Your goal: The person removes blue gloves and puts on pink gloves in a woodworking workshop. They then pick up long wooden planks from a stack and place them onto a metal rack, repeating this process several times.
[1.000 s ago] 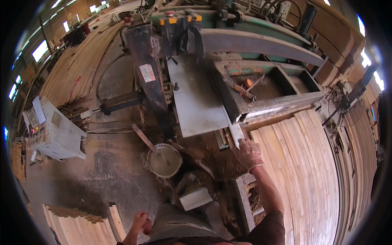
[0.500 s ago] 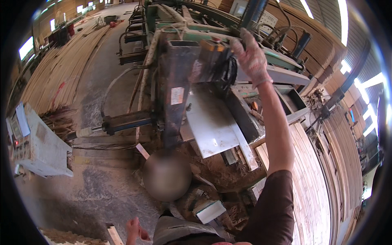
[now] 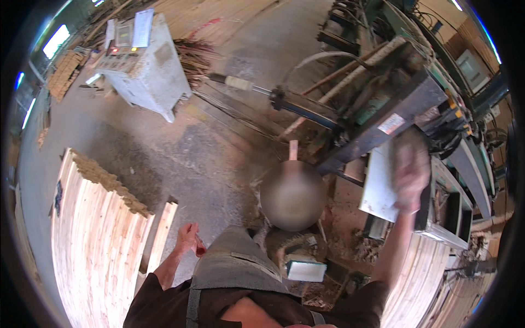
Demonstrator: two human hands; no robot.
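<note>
My right hand (image 3: 410,175), in a pale work glove, is smeared by motion over the white sheet (image 3: 378,186) at the machine's end. Whether it touches the sheet or how its fingers sit cannot be made out. My left hand (image 3: 188,238) hangs beside my left hip. Its fingers are loosely bent and apart, with nothing seen in them. Just left of it stands a narrow light wooden strip (image 3: 162,234). A dark steel upright (image 3: 383,131) of the machine rises beyond the white sheet.
A grey control cabinet (image 3: 158,71) stands far left. Stacked light boards (image 3: 98,240) lie at my left, with more boards (image 3: 413,279) at my right. A cylinder (image 3: 306,112) juts from the machine. A white block (image 3: 306,271) lies by my feet among sawdust. A blurred disc hides part of the floor.
The view has swung left, bringing in the cabinet and the left board stack. My right hand has come down from the machine's top to over the white sheet. My left hand still hangs low.
</note>
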